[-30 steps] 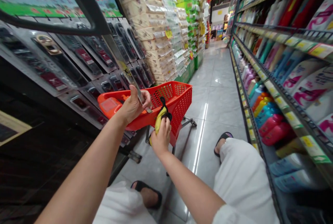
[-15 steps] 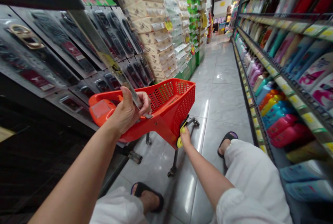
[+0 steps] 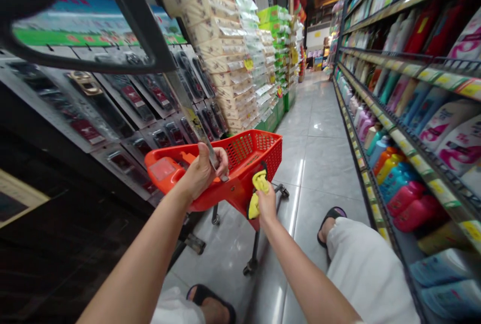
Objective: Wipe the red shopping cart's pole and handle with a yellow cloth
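Note:
A red plastic shopping cart [image 3: 240,163] on small wheels stands in the aisle in front of me. My left hand [image 3: 203,171] is wrapped round the grey metal handle pole [image 3: 195,118] that rises from the cart toward a black bar overhead. My right hand [image 3: 266,203] presses a yellow cloth [image 3: 257,188] against the cart's red outer side wall, fingers closed on the cloth. My legs in white trousers and black sandals show below.
Left are racks of dark packaged goods [image 3: 128,98] and stacked tissue packs [image 3: 225,63]. Right is shelving with coloured bottles [image 3: 398,183]. The grey tiled aisle floor [image 3: 319,143] runs ahead between them.
My right hand with the yellow cloth went from the cart's near rim down to its lower edge, then back up the side wall. The left hand kept its grip on the pole.

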`<state>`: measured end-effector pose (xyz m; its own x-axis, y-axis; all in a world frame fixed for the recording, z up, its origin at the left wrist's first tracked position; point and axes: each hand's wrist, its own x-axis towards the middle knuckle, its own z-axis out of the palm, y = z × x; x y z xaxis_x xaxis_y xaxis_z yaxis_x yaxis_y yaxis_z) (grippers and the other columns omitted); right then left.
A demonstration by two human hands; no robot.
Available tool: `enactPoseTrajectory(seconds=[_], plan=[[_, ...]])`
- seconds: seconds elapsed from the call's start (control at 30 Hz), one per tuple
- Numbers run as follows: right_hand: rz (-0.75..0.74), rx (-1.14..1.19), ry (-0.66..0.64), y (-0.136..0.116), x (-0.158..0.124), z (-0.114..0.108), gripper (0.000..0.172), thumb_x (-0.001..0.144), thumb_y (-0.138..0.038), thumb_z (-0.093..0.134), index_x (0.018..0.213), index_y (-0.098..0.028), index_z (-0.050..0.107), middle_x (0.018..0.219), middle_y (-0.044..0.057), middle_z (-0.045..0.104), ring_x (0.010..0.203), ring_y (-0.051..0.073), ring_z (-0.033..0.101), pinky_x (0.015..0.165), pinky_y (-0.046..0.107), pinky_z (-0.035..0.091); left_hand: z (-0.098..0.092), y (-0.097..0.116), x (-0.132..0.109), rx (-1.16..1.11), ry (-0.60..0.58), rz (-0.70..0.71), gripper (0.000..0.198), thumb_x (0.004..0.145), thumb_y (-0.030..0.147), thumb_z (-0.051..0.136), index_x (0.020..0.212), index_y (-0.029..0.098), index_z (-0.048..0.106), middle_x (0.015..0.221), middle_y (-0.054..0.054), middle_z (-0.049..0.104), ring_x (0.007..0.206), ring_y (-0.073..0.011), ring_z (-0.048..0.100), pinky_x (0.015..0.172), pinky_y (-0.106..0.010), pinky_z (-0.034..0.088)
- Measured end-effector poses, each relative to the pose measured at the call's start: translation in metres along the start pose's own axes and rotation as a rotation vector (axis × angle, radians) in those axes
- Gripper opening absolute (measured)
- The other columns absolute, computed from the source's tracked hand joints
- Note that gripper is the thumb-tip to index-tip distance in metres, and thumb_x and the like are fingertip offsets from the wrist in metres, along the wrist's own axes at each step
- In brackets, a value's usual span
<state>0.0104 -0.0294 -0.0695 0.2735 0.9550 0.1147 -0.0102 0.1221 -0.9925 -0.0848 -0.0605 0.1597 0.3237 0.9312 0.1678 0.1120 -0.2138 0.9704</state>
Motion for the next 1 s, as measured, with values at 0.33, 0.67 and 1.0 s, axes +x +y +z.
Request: enactPoseTrajectory(seconds=[0.33, 0.67, 1.0], plan=[[-0.318, -0.541, -0.257, -0.085, 0.054, -0.031, 0.06, 0.072, -0.003, 0.043, 0.125, -0.029, 0.057, 0.14, -0.003, 0.053, 0.12, 0.015, 0.054, 0.102, 0.029, 0.04, 0.0, -0.007, 0.003, -0.044, 0.011, 0.007, 0.074, 0.066, 0.089, 0.03, 0.065, 0.02, 0.055, 0.044, 0.005, 0.044, 0.044, -0.0114, 0.048, 0.052, -0.024, 0.043], [-0.445, -0.611, -0.436, -0.128, 0.004, -0.035, 0.055, 0.074, -0.009, 0.048, 0.123, -0.031, 0.056, 0.122, -0.001, 0.065, 0.11, 0.019, 0.06, 0.09, 0.028, 0.044, 0.003, -0.008, -0.002, -0.153, 0.036, 0.042, 0.077, 0.067, 0.086, 0.042, 0.084, 0.015, 0.069, 0.096, -0.012, 0.074, 0.1, -0.0228, 0.065, 0.098, -0.036, 0.042], [-0.369, -0.237, -0.455, -0.133, -0.027, -0.034, 0.044, 0.07, -0.008, 0.043, 0.107, -0.021, 0.063, 0.1, 0.001, 0.07, 0.091, 0.018, 0.065, 0.08, 0.026, 0.049, 0.0, -0.01, -0.006, -0.161, 0.082, 0.04, 0.075, 0.076, 0.081, 0.038, 0.091, 0.016, 0.072, 0.104, -0.011, 0.072, 0.112, -0.0245, 0.059, 0.108, -0.039, 0.033]])
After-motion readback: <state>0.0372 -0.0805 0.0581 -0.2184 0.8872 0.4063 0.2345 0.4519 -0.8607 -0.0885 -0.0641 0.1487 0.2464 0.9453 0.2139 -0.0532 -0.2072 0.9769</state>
